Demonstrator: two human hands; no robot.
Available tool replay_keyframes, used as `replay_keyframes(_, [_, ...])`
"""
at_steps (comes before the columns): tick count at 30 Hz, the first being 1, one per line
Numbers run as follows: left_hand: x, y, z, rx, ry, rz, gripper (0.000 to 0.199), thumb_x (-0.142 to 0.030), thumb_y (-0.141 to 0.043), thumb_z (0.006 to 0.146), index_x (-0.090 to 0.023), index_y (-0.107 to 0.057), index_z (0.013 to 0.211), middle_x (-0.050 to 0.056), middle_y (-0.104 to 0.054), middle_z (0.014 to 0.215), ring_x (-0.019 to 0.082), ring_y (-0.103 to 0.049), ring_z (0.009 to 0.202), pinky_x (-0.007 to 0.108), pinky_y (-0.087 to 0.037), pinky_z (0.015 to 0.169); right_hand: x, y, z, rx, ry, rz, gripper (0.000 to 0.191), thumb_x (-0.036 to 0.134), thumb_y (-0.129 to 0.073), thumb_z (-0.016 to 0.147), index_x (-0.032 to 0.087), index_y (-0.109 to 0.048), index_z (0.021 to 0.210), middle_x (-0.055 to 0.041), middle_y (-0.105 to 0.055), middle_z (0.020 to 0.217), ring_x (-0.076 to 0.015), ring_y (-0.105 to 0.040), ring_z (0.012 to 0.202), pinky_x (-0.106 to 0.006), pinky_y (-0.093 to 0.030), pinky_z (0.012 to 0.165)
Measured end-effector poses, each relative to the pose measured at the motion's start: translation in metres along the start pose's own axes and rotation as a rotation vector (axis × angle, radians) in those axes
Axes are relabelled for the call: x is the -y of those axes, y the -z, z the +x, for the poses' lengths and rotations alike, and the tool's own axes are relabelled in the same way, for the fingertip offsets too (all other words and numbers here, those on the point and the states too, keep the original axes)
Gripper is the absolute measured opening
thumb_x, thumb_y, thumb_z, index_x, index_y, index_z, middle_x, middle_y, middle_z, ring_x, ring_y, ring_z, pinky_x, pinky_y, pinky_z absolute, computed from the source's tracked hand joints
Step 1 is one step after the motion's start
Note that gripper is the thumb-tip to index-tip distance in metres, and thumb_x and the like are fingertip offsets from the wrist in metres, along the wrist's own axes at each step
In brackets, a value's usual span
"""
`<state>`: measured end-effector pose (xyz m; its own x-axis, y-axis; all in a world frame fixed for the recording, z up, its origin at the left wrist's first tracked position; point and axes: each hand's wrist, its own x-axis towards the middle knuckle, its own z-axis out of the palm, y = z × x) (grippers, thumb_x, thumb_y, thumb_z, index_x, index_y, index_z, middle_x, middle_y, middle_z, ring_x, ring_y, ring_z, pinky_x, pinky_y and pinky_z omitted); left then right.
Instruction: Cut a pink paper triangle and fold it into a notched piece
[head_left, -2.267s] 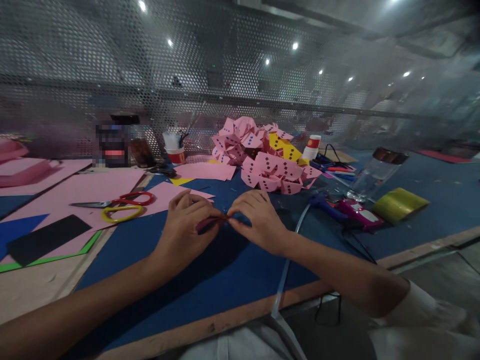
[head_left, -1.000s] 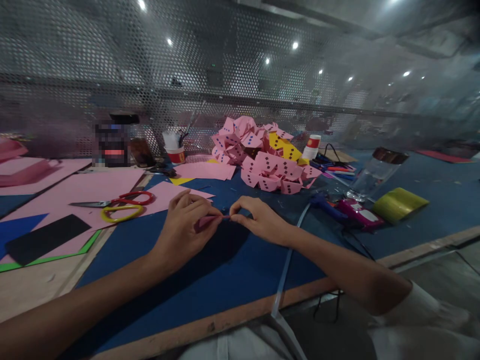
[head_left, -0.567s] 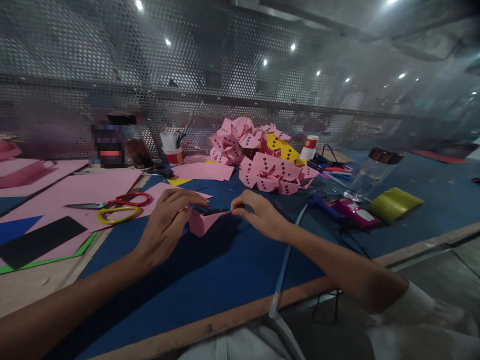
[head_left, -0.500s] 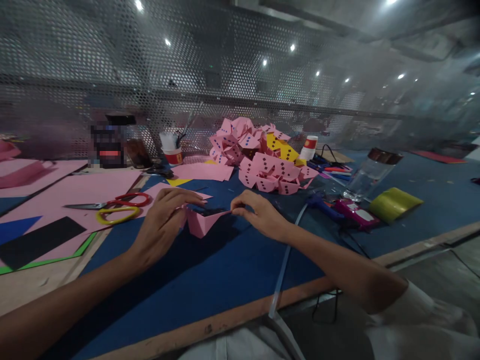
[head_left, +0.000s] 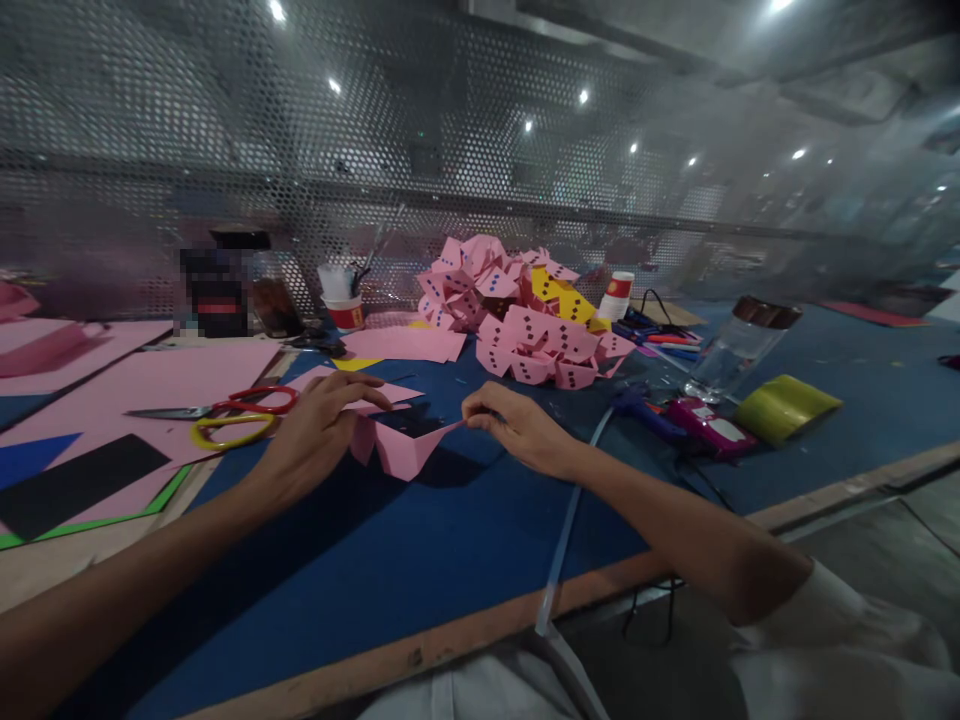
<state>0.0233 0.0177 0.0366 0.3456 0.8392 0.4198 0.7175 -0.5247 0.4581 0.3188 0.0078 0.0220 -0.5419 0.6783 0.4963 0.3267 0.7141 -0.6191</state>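
Observation:
A folded strip of pink paper (head_left: pixel 405 452) stands in a zigzag over the blue mat (head_left: pixel 420 560), between my hands. My right hand (head_left: pixel 517 425) pinches its right end between thumb and fingertips. At the strip's left end, my left hand (head_left: pixel 322 420) is closed on the paper, its fingers bent over the top. The thumb of my left hand is mostly hidden. Flat pink pieces (head_left: pixel 401 394) lie just behind the left fingers.
Red-and-yellow scissors (head_left: pixel 240 418) lie on pink sheets at left. Behind are dotted pink folded pieces (head_left: pixel 555 345) and a paper cup (head_left: pixel 345 312). At right are a glue gun (head_left: pixel 652 415), a glass jar (head_left: pixel 739 350) and a yellow roll (head_left: pixel 787 408).
My left hand has shifted slightly left and back, and more of the folded strip shows beside it. My right hand has stayed nearly still, pinching the same end.

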Motion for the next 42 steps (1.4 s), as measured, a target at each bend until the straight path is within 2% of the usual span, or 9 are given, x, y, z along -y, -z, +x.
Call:
replay_keyframes(5, [-0.0025, 0.0023, 0.0024, 0.028, 0.129, -0.112, 0.028, -0.021, -0.040, 0.084, -0.020, -0.067, 0.076, 0.011, -0.068, 0.128, 0.029, -0.060, 0.125, 0.051, -0.042, 0.117, 0.0012, 0.0015, 0.0007, 0.026, -0.003, 0.008, 0.011, 0.026, -0.054, 0.105, 0.021, -0.061, 0.099, -0.0030, -0.062, 0.096, -0.0169, -0.059, 0.089, -0.030, -0.046, 0.084])
replay_keyframes(8, [-0.0048, 0.0018, 0.0018, 0.027, 0.160, -0.140, 0.024, -0.023, -0.042, 0.082, -0.021, -0.064, 0.074, 0.010, -0.069, 0.128, 0.030, -0.062, 0.124, 0.049, -0.045, 0.115, 0.0042, 0.0022, 0.0011, 0.026, -0.042, 0.034, 0.009, 0.025, -0.054, 0.105, 0.021, -0.060, 0.099, -0.0023, -0.062, 0.095, -0.0164, -0.059, 0.088, -0.030, -0.046, 0.083])
replay_keyframes(13, [-0.0044, 0.0011, 0.0003, -0.006, 0.171, -0.117, 0.022, -0.024, -0.043, 0.081, -0.022, -0.063, 0.072, 0.008, -0.071, 0.128, 0.031, -0.064, 0.123, 0.047, -0.048, 0.109, 0.0057, 0.0013, 0.0009, -0.007, -0.144, 0.119, 0.006, 0.026, -0.056, 0.103, 0.021, -0.059, 0.099, -0.0012, -0.063, 0.092, -0.0162, -0.060, 0.086, -0.030, -0.048, 0.082])
replay_keyframes(20, [-0.0051, 0.0009, -0.0004, -0.028, 0.162, -0.108, 0.022, -0.026, -0.044, 0.083, -0.022, -0.064, 0.073, 0.009, -0.071, 0.128, 0.031, -0.064, 0.121, 0.046, -0.051, 0.100, 0.0047, 0.0003, 0.0005, -0.059, -0.130, 0.138, 0.008, 0.028, -0.064, 0.098, 0.020, -0.065, 0.098, -0.0046, -0.067, 0.102, -0.0170, -0.063, 0.093, -0.031, -0.050, 0.085])
replay_keyframes(25, [-0.0030, -0.0014, 0.0006, -0.050, 0.132, -0.118, 0.021, -0.027, -0.043, 0.083, -0.022, -0.063, 0.075, 0.009, -0.071, 0.125, 0.030, -0.066, 0.119, 0.045, -0.052, 0.098, 0.0050, 0.0023, 0.0007, -0.074, -0.199, 0.162, 0.010, 0.029, -0.070, 0.094, 0.019, -0.069, 0.094, -0.0029, -0.072, 0.094, -0.0166, -0.066, 0.089, -0.031, -0.051, 0.084])
replay_keyframes(30, [-0.0012, -0.0025, 0.0016, -0.054, 0.129, -0.109, 0.022, -0.028, -0.044, 0.082, -0.023, -0.065, 0.076, 0.009, -0.072, 0.124, 0.031, -0.067, 0.118, 0.047, -0.052, 0.099, 0.0005, 0.0022, 0.0006, -0.019, -0.242, 0.246, 0.016, 0.035, -0.070, 0.096, 0.019, -0.068, 0.096, -0.0020, -0.072, 0.092, -0.0163, -0.067, 0.087, -0.030, -0.051, 0.083])
replay_keyframes(35, [-0.0028, -0.0024, 0.0012, -0.074, 0.126, -0.129, 0.021, -0.031, -0.046, 0.082, -0.023, -0.065, 0.077, 0.009, -0.073, 0.123, 0.031, -0.067, 0.119, 0.045, -0.054, 0.095, 0.0020, 0.0017, 0.0013, 0.073, -0.273, 0.319, 0.015, 0.033, -0.064, 0.099, 0.019, -0.063, 0.096, -0.0018, -0.069, 0.091, -0.0158, -0.066, 0.087, -0.030, -0.051, 0.084])
replay_keyframes(42, [-0.0083, 0.0002, 0.0003, -0.034, 0.124, -0.125, 0.020, -0.026, -0.045, 0.086, -0.021, -0.064, 0.081, 0.012, -0.071, 0.129, 0.030, -0.065, 0.120, 0.045, -0.053, 0.097, 0.0083, 0.0025, 0.0005, 0.159, -0.274, 0.365, 0.022, 0.040, -0.060, 0.103, 0.019, -0.059, 0.096, -0.0025, -0.067, 0.092, -0.0151, -0.063, 0.086, -0.031, -0.051, 0.087])
